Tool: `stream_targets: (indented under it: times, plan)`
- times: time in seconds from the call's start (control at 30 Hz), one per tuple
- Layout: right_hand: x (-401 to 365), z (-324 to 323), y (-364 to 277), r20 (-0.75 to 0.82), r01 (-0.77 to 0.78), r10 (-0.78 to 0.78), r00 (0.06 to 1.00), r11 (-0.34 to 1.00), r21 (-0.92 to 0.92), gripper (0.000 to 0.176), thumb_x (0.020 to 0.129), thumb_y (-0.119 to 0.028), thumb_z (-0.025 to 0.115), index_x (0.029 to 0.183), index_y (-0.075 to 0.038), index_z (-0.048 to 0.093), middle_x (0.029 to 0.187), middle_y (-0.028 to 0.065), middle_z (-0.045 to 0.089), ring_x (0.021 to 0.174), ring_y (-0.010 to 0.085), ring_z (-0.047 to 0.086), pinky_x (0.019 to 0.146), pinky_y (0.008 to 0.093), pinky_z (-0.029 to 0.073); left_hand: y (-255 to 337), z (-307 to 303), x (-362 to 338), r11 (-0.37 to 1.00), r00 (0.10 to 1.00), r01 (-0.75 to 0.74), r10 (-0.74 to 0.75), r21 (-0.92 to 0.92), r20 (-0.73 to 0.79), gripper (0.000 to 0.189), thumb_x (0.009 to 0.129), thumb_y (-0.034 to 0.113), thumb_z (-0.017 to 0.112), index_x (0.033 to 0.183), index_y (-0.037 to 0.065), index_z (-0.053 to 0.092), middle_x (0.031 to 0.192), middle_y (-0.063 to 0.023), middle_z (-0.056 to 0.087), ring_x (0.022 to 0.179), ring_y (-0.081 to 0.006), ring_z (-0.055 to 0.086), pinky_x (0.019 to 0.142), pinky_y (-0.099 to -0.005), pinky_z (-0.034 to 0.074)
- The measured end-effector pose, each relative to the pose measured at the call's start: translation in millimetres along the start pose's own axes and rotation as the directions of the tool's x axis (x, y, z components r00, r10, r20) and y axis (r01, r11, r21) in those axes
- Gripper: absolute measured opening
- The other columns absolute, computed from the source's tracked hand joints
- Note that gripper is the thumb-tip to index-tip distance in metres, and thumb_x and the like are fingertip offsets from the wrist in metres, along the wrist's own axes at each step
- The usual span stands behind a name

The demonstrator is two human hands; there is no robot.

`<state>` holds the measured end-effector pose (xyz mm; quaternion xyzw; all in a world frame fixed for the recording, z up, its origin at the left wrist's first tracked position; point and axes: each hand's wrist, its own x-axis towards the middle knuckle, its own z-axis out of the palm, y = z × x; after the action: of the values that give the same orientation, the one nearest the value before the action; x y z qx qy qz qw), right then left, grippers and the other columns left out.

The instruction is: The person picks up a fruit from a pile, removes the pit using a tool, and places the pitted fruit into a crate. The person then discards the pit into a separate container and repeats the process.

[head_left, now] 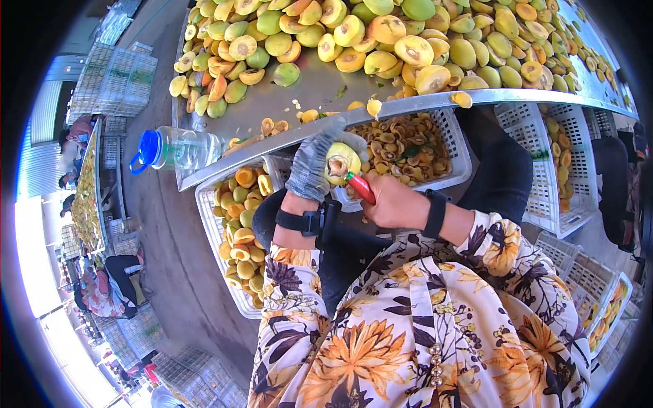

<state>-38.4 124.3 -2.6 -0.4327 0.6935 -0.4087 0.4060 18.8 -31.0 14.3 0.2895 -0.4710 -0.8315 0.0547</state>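
Note:
My left hand (314,160), in a grey knit glove, grips a yellow-green peach half (342,163) with its cut face and brown hollow turned up toward me. Bare, my right hand (398,202) is wrapped round the red handle of a pitting knife (360,187). The tool's tip meets the fruit right at the hollow, and its blade is mostly hidden. Both hands are held just in front of the metal table edge (272,144), above a white crate (461,160) with peach scraps in it. To the left, another white crate (207,204) contains hollowed peach halves (243,234).
Halved peaches (415,51) are heaped on the metal table (306,92). A clear bottle with a blue lid (148,151) lies at its left corner. More white crates (544,163) stand to the right. Other people (105,289) sit at far left.

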Motion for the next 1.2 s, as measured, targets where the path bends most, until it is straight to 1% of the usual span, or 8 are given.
stream_targets:
  times: [0.1,0.17,0.43,0.5,0.63,0.83,1.0,1.2]
  plan:
    - [7.7,-9.5,-4.4,0.008,0.152,-0.154,0.988,0.98,0.128,0.019,0.069,-0.002,0.052,0.088,0.001,0.05,0.066,0.0149,0.056,0.055,0.0269,0.055,0.055,0.0334,0.044,2.6,-0.4,-5.4,0.959,0.99,-0.135,0.143,-0.25,0.017,0.051,0.082,0.047,0.049,0.092,-0.003,0.056,0.081,-0.0176,0.062,0.066,-0.0259,0.061,0.06,-0.0354,0.053]
    - [9.4,-24.9,-27.5,0.198,-0.199,0.162,0.967,0.962,0.188,0.019,0.07,-0.002,0.052,0.089,0.0,0.052,0.068,0.012,0.056,0.058,0.0219,0.055,0.057,0.0312,0.044,4.0,3.8,-10.7,0.911,0.984,-0.162,0.176,-0.38,0.0,0.045,0.083,0.043,0.051,0.09,-0.002,0.057,0.082,-0.0161,0.062,0.066,-0.024,0.061,0.06,-0.0339,0.053]
    - [4.1,-9.5,-13.7,0.014,0.225,-0.225,0.974,0.974,0.001,0.016,0.072,-0.002,0.05,0.088,0.001,0.048,0.059,0.0101,0.052,0.052,0.0186,0.054,0.049,0.0296,0.042,-8.1,13.7,-14.6,0.903,0.976,-0.216,0.183,-0.372,-0.121,0.024,0.08,0.022,0.061,0.088,-0.001,0.059,0.076,-0.0115,0.062,0.064,-0.0226,0.062,0.053,-0.0318,0.053]
    - [-4.7,-17.4,-41.2,0.376,-0.373,0.23,0.898,0.85,0.371,0.019,0.073,0.002,0.046,0.092,0.0,0.044,0.055,0.0061,0.047,0.043,0.014,0.048,0.038,0.0267,0.037,-10.9,16.1,-17.3,0.904,0.968,-0.233,0.182,-0.358,-0.17,0.02,0.079,0.018,0.062,0.086,-0.001,0.061,0.076,-0.0107,0.062,0.065,-0.0204,0.062,0.054,-0.0295,0.052]
    - [-8.0,-7.1,-41.9,0.442,-0.485,0.245,0.863,0.644,0.592,0.021,0.076,0.005,0.041,0.095,-0.001,0.042,0.054,0.002,0.044,0.038,0.008,0.038,0.034,0.0235,0.032,-14.6,19.8,-17.2,0.911,0.898,-0.39,0.345,-0.132,-0.275,0.031,0.082,0.025,0.058,0.088,-0.005,0.058,0.07,-0.0163,0.061,0.053,-0.023,0.06,0.043,-0.0291,0.052]
    - [-7.6,0.0,-40.1,0.271,-0.177,0.129,0.954,0.971,0.161,0.019,0.075,0.001,0.044,0.094,0.0,0.044,0.054,0.0023,0.044,0.038,0.0066,0.038,0.035,0.0225,0.034,-10.5,-2.0,-19.8,0.923,0.975,-0.134,0.188,-0.362,0.118,0.024,0.076,0.02,0.061,0.085,-0.002,0.06,0.077,-0.0159,0.062,0.066,-0.0274,0.062,0.057,-0.034,0.052]
    - [-12.7,-13.5,-51.1,0.602,-0.62,0.275,0.749,0.612,0.491,0.02,0.079,-0.003,0.048,0.098,-0.001,0.045,0.058,0.0041,0.046,0.037,0.0065,0.038,0.034,0.0228,0.034,-21.2,12.2,-25.9,0.873,0.886,-0.457,0.429,-0.173,-0.177,0.022,0.077,0.011,0.065,0.093,-0.003,0.061,0.087,-0.0133,0.064,0.07,-0.0201,0.063,0.064,-0.0285,0.053]
    - [-7.4,-15.9,-30.5,0.742,-0.701,-0.015,0.67,0.316,0.639,0.021,0.085,-0.005,0.047,0.105,-0.005,0.044,0.059,0.0016,0.041,0.037,0.004,0.032,0.035,0.0204,0.031,-22.4,5.3,-21.3,0.851,0.97,-0.227,0.24,-0.474,-0.035,0.026,0.077,0.02,0.064,0.095,0.002,0.057,0.081,-0.01,0.062,0.065,-0.0214,0.062,0.057,-0.0281,0.052]
